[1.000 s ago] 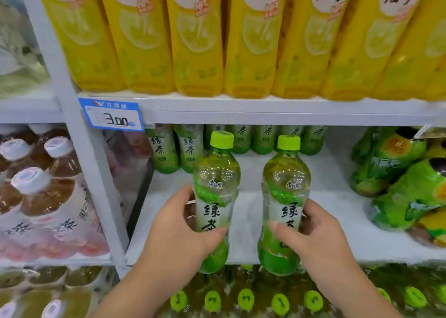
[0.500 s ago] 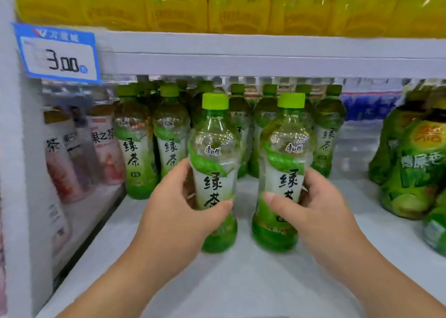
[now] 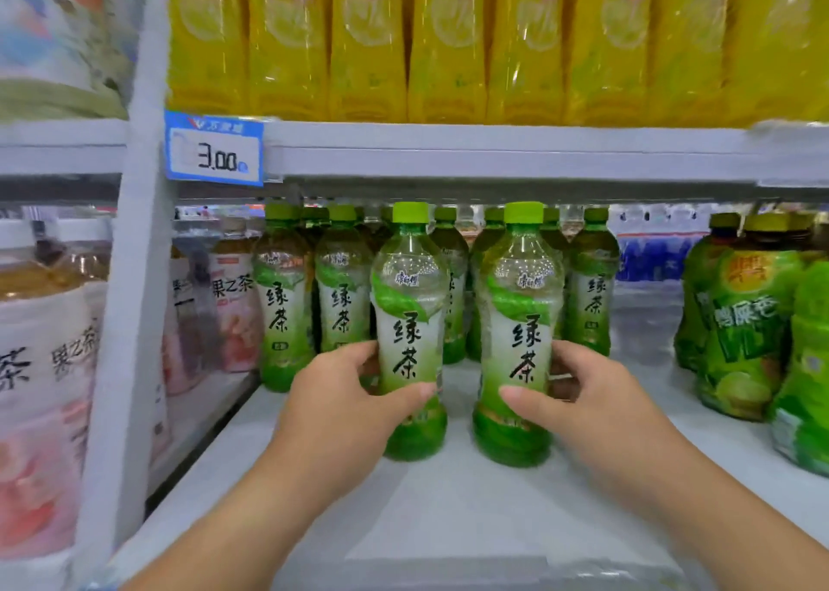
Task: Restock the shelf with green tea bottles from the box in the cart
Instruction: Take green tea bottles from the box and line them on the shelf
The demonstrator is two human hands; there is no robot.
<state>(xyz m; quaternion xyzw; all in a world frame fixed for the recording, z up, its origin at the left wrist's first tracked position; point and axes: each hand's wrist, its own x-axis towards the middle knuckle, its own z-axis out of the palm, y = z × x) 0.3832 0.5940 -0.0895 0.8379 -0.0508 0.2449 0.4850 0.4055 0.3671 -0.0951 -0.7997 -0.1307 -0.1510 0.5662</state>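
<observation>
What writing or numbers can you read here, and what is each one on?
"3.00": price tag on the shelf edge.
"绿茶": green tea bottles, in the left hand and the right hand.
"柚子": yellow bottles above.
"果之茶": pink bottles on the left.
Small brand marks and the tag header: too blurred.

Both bottles [image 3: 410, 335] [image 3: 520, 335] now deeper on shelf [image 3: 448, 501] (bases seemingly down).

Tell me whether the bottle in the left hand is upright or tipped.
Upright: the bottle in the left hand has its cap directly above its base.
</observation>
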